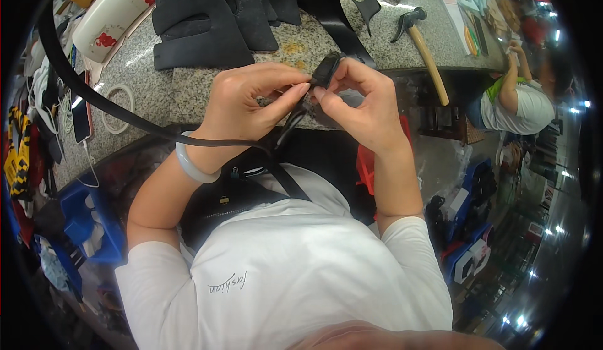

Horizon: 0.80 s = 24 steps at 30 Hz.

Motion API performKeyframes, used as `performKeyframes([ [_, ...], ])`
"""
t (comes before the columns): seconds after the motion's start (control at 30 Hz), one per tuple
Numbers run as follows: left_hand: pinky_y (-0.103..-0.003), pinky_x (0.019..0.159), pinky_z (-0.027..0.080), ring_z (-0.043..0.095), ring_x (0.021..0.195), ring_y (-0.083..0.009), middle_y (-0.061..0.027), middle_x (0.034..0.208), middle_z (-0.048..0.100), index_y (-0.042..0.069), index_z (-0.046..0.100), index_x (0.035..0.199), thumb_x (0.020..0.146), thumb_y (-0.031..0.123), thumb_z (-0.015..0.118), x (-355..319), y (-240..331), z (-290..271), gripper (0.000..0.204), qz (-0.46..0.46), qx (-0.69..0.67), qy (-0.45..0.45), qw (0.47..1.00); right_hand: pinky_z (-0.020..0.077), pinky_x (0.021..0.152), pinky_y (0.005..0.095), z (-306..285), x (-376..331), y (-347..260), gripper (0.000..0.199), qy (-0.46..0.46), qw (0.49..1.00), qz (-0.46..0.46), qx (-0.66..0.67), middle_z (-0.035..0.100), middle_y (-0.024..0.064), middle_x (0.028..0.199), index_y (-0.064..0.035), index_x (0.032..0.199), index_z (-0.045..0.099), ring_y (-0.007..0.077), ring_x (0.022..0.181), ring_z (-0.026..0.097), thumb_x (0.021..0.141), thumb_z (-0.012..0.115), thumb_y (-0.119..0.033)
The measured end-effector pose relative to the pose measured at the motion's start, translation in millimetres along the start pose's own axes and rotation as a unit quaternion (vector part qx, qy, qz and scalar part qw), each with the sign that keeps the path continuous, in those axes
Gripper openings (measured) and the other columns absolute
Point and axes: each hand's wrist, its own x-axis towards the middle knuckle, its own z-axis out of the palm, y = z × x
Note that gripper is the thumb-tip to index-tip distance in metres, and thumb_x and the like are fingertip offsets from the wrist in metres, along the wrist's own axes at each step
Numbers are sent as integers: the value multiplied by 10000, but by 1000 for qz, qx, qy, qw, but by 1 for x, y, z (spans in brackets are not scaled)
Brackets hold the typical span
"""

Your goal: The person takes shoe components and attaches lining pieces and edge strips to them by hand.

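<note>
My left hand (251, 95) and my right hand (367, 98) meet over the near edge of the stone-topped bench. Between their fingertips is a small black folded piece (325, 70), whose material I cannot make out. Thumb and forefinger of the right hand pinch it from the right. The left thumb and forefinger are pressed together at its left side. A thin dark strip (290, 127) hangs below the fingers. Beyond the hands lie several black flat cut pieces (204, 20), stacked and overlapping, and a glossy black strip (339, 23).
A hammer (427, 54) with a wooden handle overhangs the bench edge at the right. On the left lie a phone (81, 117), a coiled white cable (117, 108) and a white curved object with red markings (116, 14). A black cable (125, 114) crosses before my left forearm. Another person (518, 98) sits at far right.
</note>
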Motion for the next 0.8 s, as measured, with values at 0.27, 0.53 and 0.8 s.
performKeyframes([
  [0.27, -253, 651, 585, 725, 718, -155, -103, 880, 750, -21, 728, 868, 775, -61, 742, 5, 9, 5, 103, 66, 108, 7, 992, 531, 750, 256, -5, 1, -1, 142, -39, 999, 34, -6, 663, 42, 801, 26, 853, 636, 104, 770, 649, 808, 753, -41],
  [0.53, -247, 631, 584, 721, 690, -151, -102, 782, 718, -25, 721, 842, 794, -28, 732, 0, 2, 0, 50, 19, 33, -3, 999, 536, 748, 256, -3, 5, -2, 131, -78, 992, 97, 36, 683, 42, 806, 24, 871, 664, 106, 777, 660, 819, 756, -53],
  [0.8, -238, 670, 590, 714, 747, -124, -106, 861, 731, -61, 729, 896, 826, -55, 714, -6, 2, -4, 71, -11, -22, -17, 1000, 544, 751, 263, -1, 4, -5, 103, -82, 992, 89, 45, 692, 51, 819, 25, 866, 667, 117, 786, 673, 839, 738, -43],
])
